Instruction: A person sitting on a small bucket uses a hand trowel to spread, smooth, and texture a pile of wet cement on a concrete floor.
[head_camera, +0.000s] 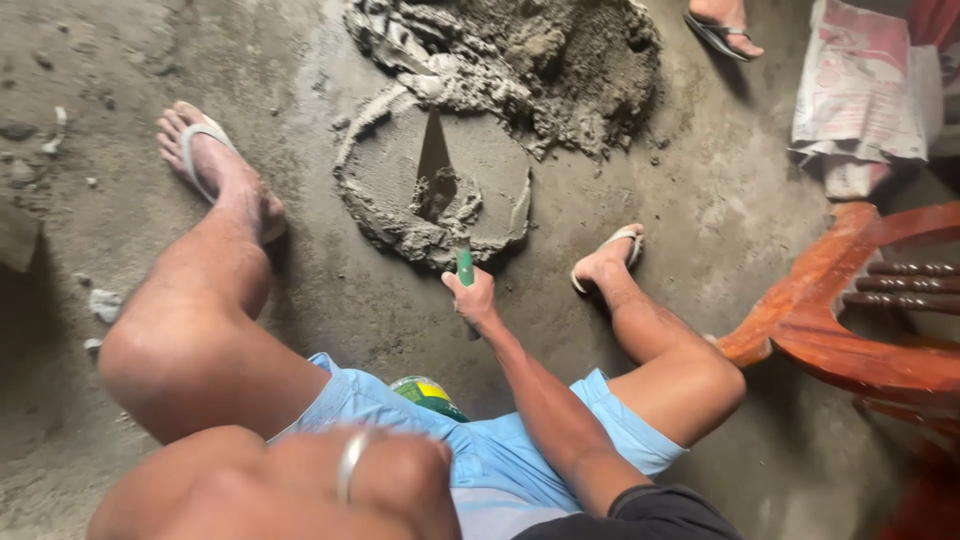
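Green grip: the right hand (473, 298) is closed around the green handle (465, 267) of a trowel (437, 165), low on the floor between the person's feet.
Blade: thin, stiff-looking steel, pointed away from the person, lying flat on a flattened pad of wet mortar (395, 170) with a lump sitting on it near the handle.
Handling: wet mortar looks heavy, sticky and soft, likely to slump off a tilted blade; the handle is the one clean place to hold.
Left hand (350, 480): close to the camera, blurred, ring visible, seemingly curled on the knee; whether it holds anything I cannot tell.
Beyond: larger mortar heap (560, 60), concrete floor (700, 200), red wooden chair (860, 320) at right.
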